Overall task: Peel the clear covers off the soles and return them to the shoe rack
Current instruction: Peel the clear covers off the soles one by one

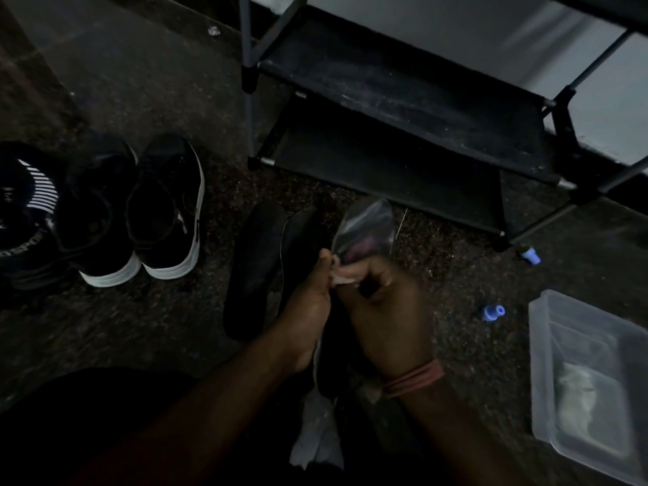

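In the dim middle of the view my left hand grips a black shoe held sole up. My right hand pinches a clear cover that stands lifted off the toe end of that sole. A second black shoe lies sole up on the floor just left of the held one. The black shoe rack stands behind them with bare shelves. Crumpled clear film lies below my wrists.
A pair of black sneakers with white soles sits on the floor at left, beside a dark striped shoe. A clear plastic container lies at right. Two small blue caps are on the speckled floor near the rack's foot.
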Motion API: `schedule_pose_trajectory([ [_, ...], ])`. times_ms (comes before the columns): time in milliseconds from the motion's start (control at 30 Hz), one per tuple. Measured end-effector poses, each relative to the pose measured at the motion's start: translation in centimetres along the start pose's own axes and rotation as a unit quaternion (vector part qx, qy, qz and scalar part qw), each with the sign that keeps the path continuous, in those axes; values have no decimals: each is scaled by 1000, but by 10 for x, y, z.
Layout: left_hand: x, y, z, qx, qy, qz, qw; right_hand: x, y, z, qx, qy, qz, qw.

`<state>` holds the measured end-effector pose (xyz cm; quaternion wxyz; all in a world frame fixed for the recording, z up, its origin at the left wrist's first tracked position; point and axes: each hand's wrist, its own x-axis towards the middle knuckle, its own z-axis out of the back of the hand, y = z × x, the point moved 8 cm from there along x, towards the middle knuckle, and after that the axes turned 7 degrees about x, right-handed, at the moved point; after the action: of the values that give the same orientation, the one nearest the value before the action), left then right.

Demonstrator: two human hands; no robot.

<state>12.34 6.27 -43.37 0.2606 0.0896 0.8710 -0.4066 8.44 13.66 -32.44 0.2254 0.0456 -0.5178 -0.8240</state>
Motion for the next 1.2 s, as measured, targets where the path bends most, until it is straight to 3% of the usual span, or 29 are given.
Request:
schedule_pose_trajectory([
  [67,-2,-4,-1,-7,6,-10,1000,4,-7,-2,36,3,-25,999],
  [200,2,16,-10,47,37,23,998,13,-25,40,-72,-114,-12,991],
  [333,3,4,0,-12,4,3,1000,2,-7,-2,36,-12,-26,999],
  [400,3,1,1,-9,-2,-4,1000,8,-18,5,61,-34,-56,996],
  [500,5,17,-6,34,27,15,999,14,-33,38,-28,-109,-52,992],
  [600,6,9,1,9,4,-8,1000,6,-13,15,-25,-54,-9,998],
  [700,4,-3,6,3,-12,-29,999,6,-13,1,61,-21,-50,997],
  [833,2,11,0,49,-3,3,999,13,-29,32,-74,-95,-34,992],
  [900,0,6,-2,35,-5,2,999,8,-18,19,-95,-56,6,994],
  [967,0,0,3,1,-15,3,1000,2,-11,-7,-26,12,8,1000],
  [1033,-2,-4,2,-24,-4,18,1000,6,-17,-13,57,31,-41,997],
  [1200,0,-8,-3,-94,62,17,993,14,-41,15,213,-43,-179,960],
])
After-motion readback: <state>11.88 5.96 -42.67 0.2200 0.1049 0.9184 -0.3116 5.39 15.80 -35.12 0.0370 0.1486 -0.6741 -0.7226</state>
